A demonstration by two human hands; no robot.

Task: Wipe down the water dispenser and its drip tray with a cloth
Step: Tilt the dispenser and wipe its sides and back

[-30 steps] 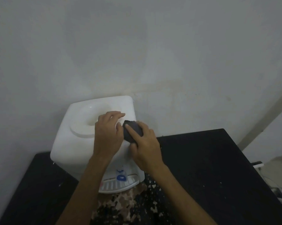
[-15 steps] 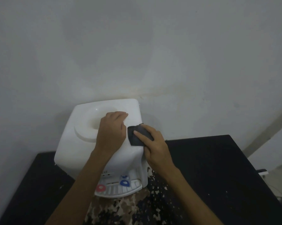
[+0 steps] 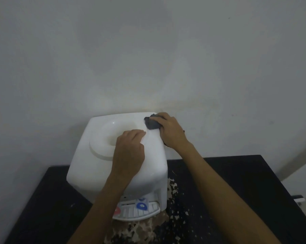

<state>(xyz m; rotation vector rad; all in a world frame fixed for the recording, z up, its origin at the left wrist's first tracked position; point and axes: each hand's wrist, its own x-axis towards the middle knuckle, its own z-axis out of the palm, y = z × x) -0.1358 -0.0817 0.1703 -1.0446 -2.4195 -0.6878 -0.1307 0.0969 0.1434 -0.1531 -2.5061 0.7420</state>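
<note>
A: Where does the water dispenser (image 3: 103,155) stand?

B: Left of centre in the frame, on a black counter (image 3: 236,182) whose near surface is chipped and speckled. It is a smooth, glossy white plastic box with rounded corners and a round sunken well in its top, set against a dull, plain wall (image 3: 148,59).

A: And the cloth?

B: The cloth (image 3: 152,124) is dark grey, soft and bunched, lying on the top rear right corner of the dispenser. The right hand (image 3: 171,132) presses on it with fingers curled over it, gripping it.

A: The other hand?

B: The left hand (image 3: 129,152) rests palm down on the top, fingers bent at the edge of the well, holding nothing.

A: The drip tray?

B: The drip tray (image 3: 136,213) is a slotted white grille with a curved front, at the lower front. A blue tap lever (image 3: 141,206) and a red tap lever (image 3: 117,210) sit above it.
</note>
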